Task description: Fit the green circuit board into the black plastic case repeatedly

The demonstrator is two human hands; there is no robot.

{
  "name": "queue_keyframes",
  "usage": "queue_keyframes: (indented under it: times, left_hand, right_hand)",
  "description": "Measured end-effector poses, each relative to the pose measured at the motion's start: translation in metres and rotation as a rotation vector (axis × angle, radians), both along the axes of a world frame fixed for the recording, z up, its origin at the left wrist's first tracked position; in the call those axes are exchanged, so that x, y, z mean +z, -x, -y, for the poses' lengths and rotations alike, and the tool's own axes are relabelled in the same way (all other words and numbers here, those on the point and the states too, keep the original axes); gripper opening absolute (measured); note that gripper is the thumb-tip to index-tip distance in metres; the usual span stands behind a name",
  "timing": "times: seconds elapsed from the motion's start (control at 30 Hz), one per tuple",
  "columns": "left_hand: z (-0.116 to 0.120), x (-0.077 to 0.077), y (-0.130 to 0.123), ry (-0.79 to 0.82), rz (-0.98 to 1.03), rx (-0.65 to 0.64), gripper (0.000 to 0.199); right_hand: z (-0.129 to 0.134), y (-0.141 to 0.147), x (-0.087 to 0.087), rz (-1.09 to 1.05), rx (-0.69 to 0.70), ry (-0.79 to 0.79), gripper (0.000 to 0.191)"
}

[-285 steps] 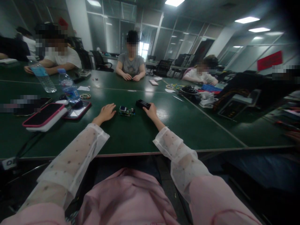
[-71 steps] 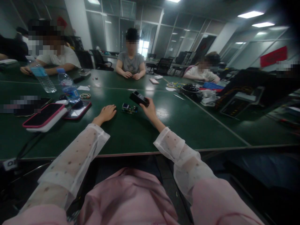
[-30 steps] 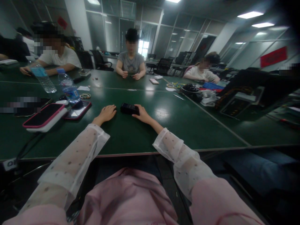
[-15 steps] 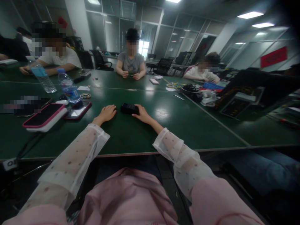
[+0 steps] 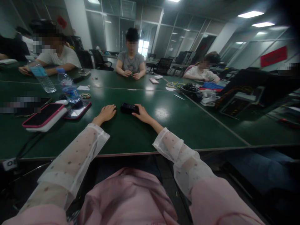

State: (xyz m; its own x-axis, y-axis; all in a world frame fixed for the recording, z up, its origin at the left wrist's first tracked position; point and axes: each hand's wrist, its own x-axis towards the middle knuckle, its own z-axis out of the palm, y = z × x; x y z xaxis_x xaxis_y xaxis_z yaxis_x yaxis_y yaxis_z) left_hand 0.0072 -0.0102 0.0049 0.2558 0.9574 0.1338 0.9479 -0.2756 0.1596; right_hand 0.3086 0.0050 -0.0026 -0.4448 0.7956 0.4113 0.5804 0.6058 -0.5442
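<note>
A small black box-shaped device lies on the green tabletop; its exact kind is not plain to me. My right hand grips its right end, fingers on the far side and thumb on the near side. To the left of the device, and apart from it, my left hand rests palm down on the table, fingers stretched out and holding nothing. Sheer white dotted sleeves cover both forearms.
Phones, among them a pink-edged one, lie at left near two plastic bottles and a tape roll. A pen and a heap of cables are at right. Several people sit around the table.
My hands and the black device stay in place. Across the table, the person in grey has shifted their hands slightly, and the person at far left has moved their head a little.
</note>
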Motion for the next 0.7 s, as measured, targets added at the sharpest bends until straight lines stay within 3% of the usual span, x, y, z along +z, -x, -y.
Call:
queue_keyframes:
  times: [0.7]
  left_hand:
    - [0.0,0.0008,-0.0012,0.004,-0.006,0.013,0.053]
  right_hand:
    - [0.0018,0.0025,0.0,-0.035,-0.024,-0.001,0.071]
